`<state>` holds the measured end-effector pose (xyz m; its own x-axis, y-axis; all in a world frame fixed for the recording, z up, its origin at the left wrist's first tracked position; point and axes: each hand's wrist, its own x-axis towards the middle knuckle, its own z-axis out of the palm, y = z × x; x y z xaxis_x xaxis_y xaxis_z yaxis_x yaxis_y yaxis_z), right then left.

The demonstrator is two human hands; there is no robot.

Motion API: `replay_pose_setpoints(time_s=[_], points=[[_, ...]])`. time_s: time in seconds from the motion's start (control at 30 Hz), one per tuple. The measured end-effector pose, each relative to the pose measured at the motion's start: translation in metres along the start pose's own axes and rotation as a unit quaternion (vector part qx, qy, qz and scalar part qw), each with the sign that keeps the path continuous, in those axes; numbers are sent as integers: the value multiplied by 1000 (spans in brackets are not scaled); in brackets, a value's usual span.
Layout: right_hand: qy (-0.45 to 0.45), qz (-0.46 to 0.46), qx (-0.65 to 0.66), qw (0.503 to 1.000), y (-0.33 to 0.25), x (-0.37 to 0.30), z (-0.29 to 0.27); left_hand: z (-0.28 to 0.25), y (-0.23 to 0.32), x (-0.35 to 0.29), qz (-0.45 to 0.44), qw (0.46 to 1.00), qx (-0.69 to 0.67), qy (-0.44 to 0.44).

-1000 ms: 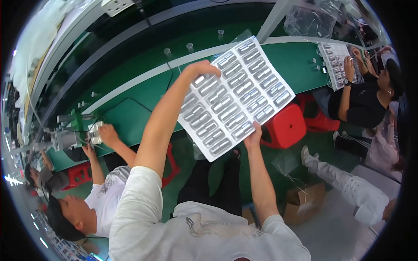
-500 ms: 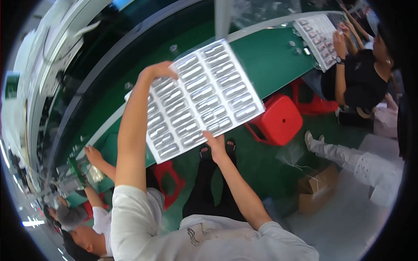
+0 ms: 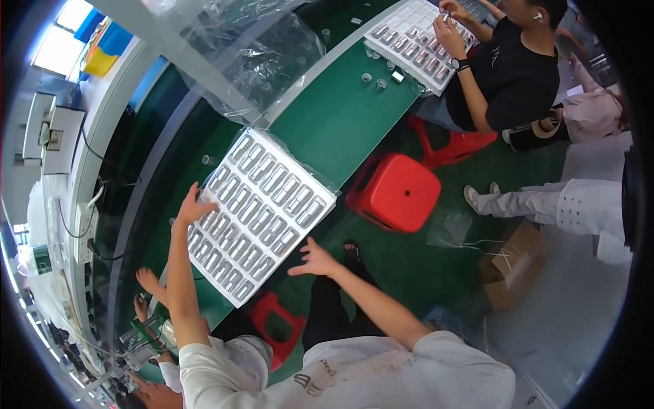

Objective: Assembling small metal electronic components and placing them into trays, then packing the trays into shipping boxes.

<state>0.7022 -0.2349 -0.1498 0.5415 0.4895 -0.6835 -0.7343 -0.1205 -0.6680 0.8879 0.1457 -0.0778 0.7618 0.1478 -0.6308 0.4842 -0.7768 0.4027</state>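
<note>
A white tray (image 3: 329, 198) lies tilted across the green bench, its rows of compartments filled with silvery metal pieces. My left hand (image 3: 193, 208) is at its left edge, fingers spread and thumb reaching over the rim; whether it still touches is hard to tell. Off the tray's near right side, my right hand (image 3: 317, 260) hangs in the air with fingers apart and nothing in them. A clear plastic film shows along the tray's far edge.
A red stool (image 3: 403, 193) stands right of the tray, another red stool (image 3: 278, 327) below it. A co-worker (image 3: 521, 78) handles a small piece over another tray (image 3: 436, 87). Clear plastic sheeting (image 3: 255, 65) hangs beyond the bench (image 3: 340, 129). A cardboard box (image 3: 511, 269) sits on the floor.
The tray has gone from being held up in both hands to lying on the bench, turned. Both hands have opened, and the right has come away from it. The view has shifted.
</note>
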Motion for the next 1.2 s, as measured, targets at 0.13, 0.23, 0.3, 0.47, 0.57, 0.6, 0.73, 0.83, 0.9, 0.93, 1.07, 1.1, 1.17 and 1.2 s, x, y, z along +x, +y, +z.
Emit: replay_pose_setpoints(time_s=[0.13, 0.23, 0.3, 0.47, 0.57, 0.6, 0.73, 0.83, 0.9, 0.93, 1.07, 1.1, 1.17, 1.2], points=[[143, -48, -275, 949, 52, -12, -115, 13, 28, -48, 130, 946, 90, 284], [265, 163, -433, 846, 93, 8, -213, 77, 110, -126, 179, 908, -114, 361], [329, 153, -495, 790, 118, 37, -272, 114, 152, -183, 171, 938, -85, 290], [286, 164, -535, 778, 87, 122, -341, 183, 184, -229, 151, 933, -308, -105], [288, 147, -584, 744, 102, 111, -365, 196, 184, -202, 161, 904, -333, -213], [250, 160, -585, 755, 112, 138, -335, 189, 177, -199, 126, 906, -343, -214], [229, 165, -541, 793, 89, 129, -311, 171, 196, -145, 168, 916, -307, -193], [170, 243, -550, 780, 109, 88, -285, 169, 208, -137, 190, 907, -317, -204], [155, 273, -536, 784, 118, 87, -269, 165, 217, -136, 190, 894, -348, -211], [158, 270, -538, 783, 121, 86, -264, 163, 220, -134, 193, 894, -348, -207], [81, 324, -483, 810, 108, 83, -273, 162, 223, -131, 205, 891, -347, -208], [49, 352, -413, 838, 96, 80, -277, 160, 227, -130, 197, 890, -353, -212], [14, 319, -450, 834, 141, 86, -301, 159, 233, -126, 196, 892, -344, -216], [-30, 285, -481, 829, 157, 87, -313, 161, 238, -121, 205, 889, -346, -218]])
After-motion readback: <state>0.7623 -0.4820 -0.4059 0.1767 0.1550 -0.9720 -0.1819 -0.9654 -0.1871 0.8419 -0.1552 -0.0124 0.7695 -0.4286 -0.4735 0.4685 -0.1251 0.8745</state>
